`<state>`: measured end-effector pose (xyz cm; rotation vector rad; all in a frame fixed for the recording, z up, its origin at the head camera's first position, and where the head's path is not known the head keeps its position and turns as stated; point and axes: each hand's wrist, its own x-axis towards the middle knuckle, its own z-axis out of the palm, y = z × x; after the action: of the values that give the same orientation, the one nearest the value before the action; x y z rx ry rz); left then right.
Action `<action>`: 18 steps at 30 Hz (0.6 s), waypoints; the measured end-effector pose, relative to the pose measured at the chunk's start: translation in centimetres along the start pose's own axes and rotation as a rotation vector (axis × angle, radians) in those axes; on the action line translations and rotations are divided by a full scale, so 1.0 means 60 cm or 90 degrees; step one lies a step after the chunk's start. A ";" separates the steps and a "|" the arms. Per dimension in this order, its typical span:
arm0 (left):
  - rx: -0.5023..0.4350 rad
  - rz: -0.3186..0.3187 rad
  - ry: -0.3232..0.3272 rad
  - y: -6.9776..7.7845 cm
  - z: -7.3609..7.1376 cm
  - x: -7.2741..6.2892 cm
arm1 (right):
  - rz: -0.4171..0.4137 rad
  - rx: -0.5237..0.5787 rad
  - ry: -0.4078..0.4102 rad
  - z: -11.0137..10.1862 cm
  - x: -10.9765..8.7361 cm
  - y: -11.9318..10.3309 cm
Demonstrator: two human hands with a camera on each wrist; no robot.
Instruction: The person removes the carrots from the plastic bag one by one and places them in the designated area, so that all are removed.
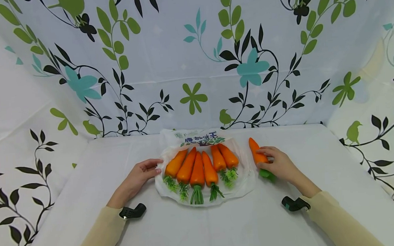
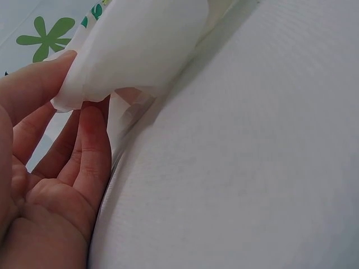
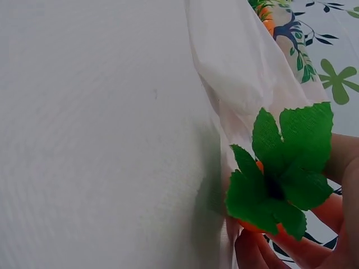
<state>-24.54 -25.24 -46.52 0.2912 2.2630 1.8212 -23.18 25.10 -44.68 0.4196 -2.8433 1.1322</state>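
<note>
"Right of the bag (image 1: pixel 169 139), just beside its edge, there's one carrot (image 1: pixel 254 149). How is it held?"

"By the right hand (image 1: pixel 279 164), partly closed round its body, thumb on the near side, fingers on the far side. The leaves (image 3: pixel 280 179) stick out free."

"And its long axis?"

"Mostly near to far, leaning: the tip points far and a little left, the leaves near and right. I can't tell whether it rests on the table (image 1: pixel 176 233) or is just off it."

"Which way do the six carrots (image 1: pixel 197 170) lie from that grip?"

"To the left, fanned out on the bag, tips far, greens near. So the held one runs roughly their way."

"The left hand (image 1: pixel 140 178)?"

"Nearly closed, pinching the bag's left edge between thumb and fingers. The right is clearly the nearer hand to the lone carrot; the whole bag lies between."
</note>
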 end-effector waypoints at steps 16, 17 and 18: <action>0.001 0.002 -0.003 0.001 0.001 -0.001 | 0.002 0.011 0.011 -0.016 -0.006 -0.008; 0.002 0.002 -0.003 0.001 0.000 0.000 | 0.002 0.009 0.012 -0.018 -0.006 -0.009; 0.001 0.001 -0.003 0.001 0.000 0.000 | 0.002 0.007 0.014 -0.019 -0.006 -0.009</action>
<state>-24.51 -25.22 -46.48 0.2976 2.2632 1.8175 -22.74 25.57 -43.53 0.4012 -2.8218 1.1466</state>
